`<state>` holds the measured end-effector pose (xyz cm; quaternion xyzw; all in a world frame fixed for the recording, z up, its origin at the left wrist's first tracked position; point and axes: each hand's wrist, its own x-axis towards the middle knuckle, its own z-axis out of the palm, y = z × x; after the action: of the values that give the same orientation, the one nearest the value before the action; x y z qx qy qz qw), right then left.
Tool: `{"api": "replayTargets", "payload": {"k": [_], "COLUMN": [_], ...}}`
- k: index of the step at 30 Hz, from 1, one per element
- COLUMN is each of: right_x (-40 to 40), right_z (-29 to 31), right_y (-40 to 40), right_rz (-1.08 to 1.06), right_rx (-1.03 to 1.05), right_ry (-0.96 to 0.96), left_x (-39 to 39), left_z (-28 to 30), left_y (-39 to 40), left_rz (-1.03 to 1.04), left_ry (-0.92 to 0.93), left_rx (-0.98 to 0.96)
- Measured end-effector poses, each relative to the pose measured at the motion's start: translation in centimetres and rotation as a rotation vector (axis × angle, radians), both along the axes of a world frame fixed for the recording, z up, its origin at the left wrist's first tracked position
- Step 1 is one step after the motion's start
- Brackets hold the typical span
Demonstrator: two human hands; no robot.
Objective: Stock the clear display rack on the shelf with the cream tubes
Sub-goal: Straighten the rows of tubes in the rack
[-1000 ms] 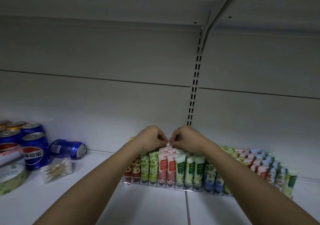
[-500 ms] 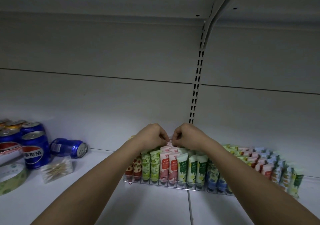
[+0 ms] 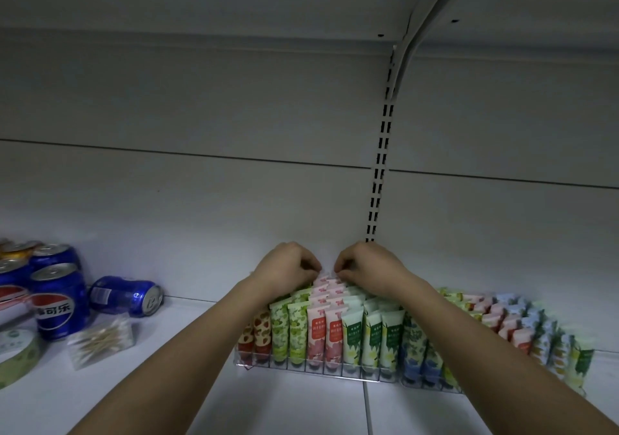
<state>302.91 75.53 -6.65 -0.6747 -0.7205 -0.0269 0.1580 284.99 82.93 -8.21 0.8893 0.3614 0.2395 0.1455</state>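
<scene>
A clear display rack [image 3: 301, 369] stands on the white shelf, packed with upright cream tubes in rows: red, green, pink [image 3: 316, 334], white-green and blue. My left hand [image 3: 288, 269] and my right hand [image 3: 363, 265] meet at the back of the pink rows, fingers curled, each pinching the top of a pink tube [image 3: 326, 279] there. My forearms reach over the rack and hide part of the tubes.
A second batch of tubes [image 3: 522, 324] sits to the right. At left stand blue cola cans [image 3: 60, 300], one can lying on its side [image 3: 127, 295], a cotton-swab packet [image 3: 100, 339] and a tape roll [image 3: 16, 354]. A slotted upright [image 3: 378, 173] runs up the back wall.
Both hands stay pinched together at the back of the pink rows; only the view has shifted slightly upward.
</scene>
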Motion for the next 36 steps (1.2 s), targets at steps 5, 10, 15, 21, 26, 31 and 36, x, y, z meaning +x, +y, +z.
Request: {"api": "replayTargets", "payload": {"k": [5, 10, 15, 21, 26, 31, 36], "right_x": [-0.3, -0.7, -0.7, -1.1, -3.0, -5.4, -6.1], "right_z": [-0.1, -0.2, -0.7, -0.5, 0.4, 0.6, 0.3], "right_y": [0.3, 0.7, 0.9, 0.0, -2.0, -4.2, -5.8], "right_rz": [-0.007, -0.019, -0.044, -0.054, -0.053, 0.027, 0.108], "right_rx": [-0.001, 0.029, 0.05, 0.086, 0.151, 0.106, 0.12], "right_ry": [-0.071, -0.096, -0.095, -0.054, 0.08, 0.232, 0.277], "left_x": [0.8, 1.3, 1.1, 0.6, -2.0, -5.8, -7.4], "left_z": [0.2, 0.3, 0.2, 0.2, 0.8, 1.6, 1.6], "left_y": [0.1, 0.2, 0.3, -0.6, -2.7, -5.1, -7.7], "left_rz": [-0.004, 0.01, -0.001, -0.015, 0.024, 0.117, 0.147], "left_ry": [0.082, 0.164, 0.143, 0.073, -0.042, -0.031, -0.039], "left_rx": [0.04, 0.092, 0.105, 0.103, 0.098, 0.042, -0.013]}}
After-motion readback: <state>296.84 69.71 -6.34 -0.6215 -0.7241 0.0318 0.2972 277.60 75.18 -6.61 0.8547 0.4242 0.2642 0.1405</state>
